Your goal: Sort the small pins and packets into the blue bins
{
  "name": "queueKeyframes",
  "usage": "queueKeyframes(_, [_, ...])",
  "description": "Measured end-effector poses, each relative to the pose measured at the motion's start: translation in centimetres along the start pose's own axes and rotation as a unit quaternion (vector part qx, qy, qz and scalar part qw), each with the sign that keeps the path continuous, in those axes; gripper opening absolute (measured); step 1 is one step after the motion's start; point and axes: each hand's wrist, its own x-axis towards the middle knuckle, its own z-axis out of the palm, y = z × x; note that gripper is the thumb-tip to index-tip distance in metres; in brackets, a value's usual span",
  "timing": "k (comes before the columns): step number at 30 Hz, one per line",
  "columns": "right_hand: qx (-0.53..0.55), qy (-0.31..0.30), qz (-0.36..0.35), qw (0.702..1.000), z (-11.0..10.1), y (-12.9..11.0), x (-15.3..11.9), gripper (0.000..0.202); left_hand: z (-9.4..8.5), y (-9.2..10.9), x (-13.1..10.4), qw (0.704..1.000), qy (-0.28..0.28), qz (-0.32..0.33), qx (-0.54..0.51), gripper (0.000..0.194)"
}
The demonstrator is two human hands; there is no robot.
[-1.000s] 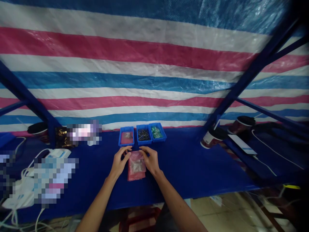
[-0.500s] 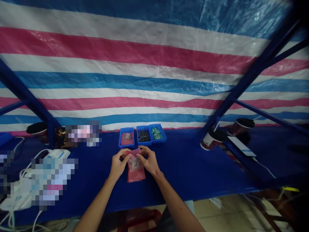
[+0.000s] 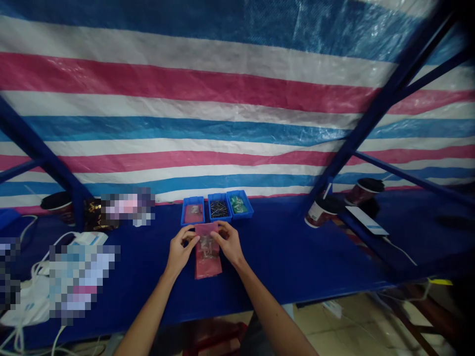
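Observation:
A pink plastic bag (image 3: 208, 264) with small items showing through it stands out against the blue table, near the middle. My left hand (image 3: 181, 249) pinches its upper left edge between thumb and fingers. On the opposite edge, my right hand (image 3: 229, 243) grips the bag the same way. Just beyond the hands is a blue tray with a pink bag inside (image 3: 193, 212). Beside it sit a blue tray of dark screws or nails (image 3: 219, 209) and a blue tray of green and clear pieces (image 3: 238, 203).
White power strips and cables (image 3: 91, 239) lie at the left. A dark cup (image 3: 59, 207) stands behind them. Two more cups, one lidded (image 3: 319, 212), are at the right, near a white flat device (image 3: 365, 220). Blue metal frame bars rise on both sides.
The top of the pink bag is now flatter and more visible between my hands, and the fingers have shifted slightly towards its side edges. The view has moved a little.

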Motion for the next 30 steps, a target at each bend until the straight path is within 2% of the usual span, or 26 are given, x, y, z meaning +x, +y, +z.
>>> queueKeyframes(2, [-0.042, -0.020, -0.011, 0.999, -0.1, 0.1, 0.0, 0.027, 0.0, 0.2, 0.0, 1.000, 0.007, 0.002, 0.012, 0.043])
queueKeyframes(4, [-0.069, -0.026, -0.025, 0.997, -0.2, 0.0, 0.0, 0.029, 0.1, 0.5, -0.1, 1.000, -0.007, 0.007, 0.029, 0.044])
queueKeyframes(8, [-0.053, -0.048, -0.039, 0.997, -0.3, -0.5, 0.0, 0.030, 0.0, 0.5, -0.3, 0.996, -0.023, 0.044, 0.080, 0.027])
queueKeyframes(11, [-0.072, -0.066, -0.043, 0.994, -0.2, -0.7, 0.0, 0.026, -0.1, 0.5, -0.3, 0.992, -0.024, 0.074, 0.104, 0.025])
queueKeyframes(20, [-0.019, -0.025, -0.035, 0.999, 0.4, 0.3, 0.1, 0.023, 0.2, 1.7, -0.8, 0.974, -0.028, 0.147, 0.167, 0.016])
queueKeyframes(22, [0.009, -0.004, -0.016, 1.000, 0.1, 0.2, 0.3, 0.021, -0.3, 2.0, -0.5, 0.966, -0.006, 0.168, 0.197, 0.017])
queueKeyframes(24, [0.040, 0.042, 0.005, 0.998, -0.4, -0.1, 0.5, 0.022, -1.0, 2.2, 0.7, 0.957, 0.056, 0.175, 0.223, 0.020])
queueKeyframes(27, [0.052, 0.103, 0.022, 0.993, -1.1, -0.7, 0.8, 0.027, -2.2, 2.5, 4.3, 0.943, 0.146, 0.138, 0.265, 0.025])
queueKeyframes(30, [0.037, 0.106, 0.022, 0.993, -1.4, -1.1, 0.8, 0.030, -2.6, 2.7, 8.3, 0.917, 0.145, 0.071, 0.365, 0.029])
